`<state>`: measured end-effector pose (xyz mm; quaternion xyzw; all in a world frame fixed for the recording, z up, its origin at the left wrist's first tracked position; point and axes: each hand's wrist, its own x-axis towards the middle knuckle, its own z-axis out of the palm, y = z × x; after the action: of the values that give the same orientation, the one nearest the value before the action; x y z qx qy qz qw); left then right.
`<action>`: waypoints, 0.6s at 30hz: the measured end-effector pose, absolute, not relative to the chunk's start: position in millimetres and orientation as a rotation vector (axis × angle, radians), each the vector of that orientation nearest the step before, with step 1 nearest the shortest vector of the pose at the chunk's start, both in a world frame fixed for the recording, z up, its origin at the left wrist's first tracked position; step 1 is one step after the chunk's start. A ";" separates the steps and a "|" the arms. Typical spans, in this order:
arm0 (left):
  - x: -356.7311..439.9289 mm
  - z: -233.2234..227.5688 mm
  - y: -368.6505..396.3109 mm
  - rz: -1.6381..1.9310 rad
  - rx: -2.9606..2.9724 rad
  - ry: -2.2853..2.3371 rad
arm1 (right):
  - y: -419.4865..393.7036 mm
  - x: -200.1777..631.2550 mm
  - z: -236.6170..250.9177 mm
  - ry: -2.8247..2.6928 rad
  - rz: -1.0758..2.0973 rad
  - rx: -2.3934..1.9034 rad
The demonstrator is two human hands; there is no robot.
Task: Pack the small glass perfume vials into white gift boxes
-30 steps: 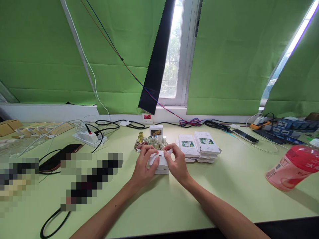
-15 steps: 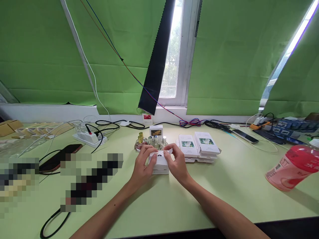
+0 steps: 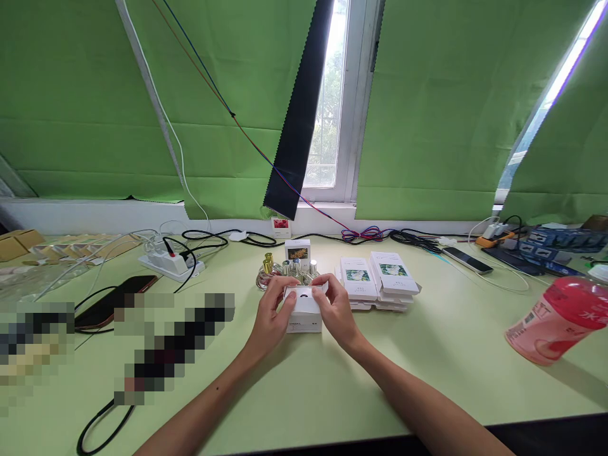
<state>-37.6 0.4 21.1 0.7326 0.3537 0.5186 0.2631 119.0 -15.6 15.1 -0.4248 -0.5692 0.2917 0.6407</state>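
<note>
A small white cardboard box with a dark round spot or hole in its top rests on the table in front of me. My left hand grips its left side, thumb on the top and fingers curled behind. On the opposite side my right hand holds it the same way, thumb pressed near the top's right corner. Just behind the box stand several small bottles with silver and blue caps, and gold-capped ones at their left. What the fingertips touch behind the box is hidden.
Flat white cartons lie stacked to the right, and an upright white box stands behind the bottles. Further right are a pink drink bottle and a phone. A power strip and cables lie on the left.
My left thumb has shifted slightly left and up along the box's top, showing more of its front. The right hand and the other objects stay nearly still.
</note>
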 end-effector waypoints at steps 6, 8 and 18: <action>-37.1 23.7 -1.9 1.315 1.874 0.975 | -15.5 118.4 15.8 -1.315 0.679 -0.961; -37.0 24.3 -1.6 1.301 1.843 0.977 | -16.0 118.4 16.3 -1.328 0.677 -0.957; -38.1 22.1 -0.2 1.300 1.787 0.970 | -18.5 118.7 18.4 -1.365 0.648 -0.984</action>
<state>-38.1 -0.2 22.1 0.6920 0.3755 0.5034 0.3560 118.7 -18.5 18.4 -0.4281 -0.5938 0.2820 0.6201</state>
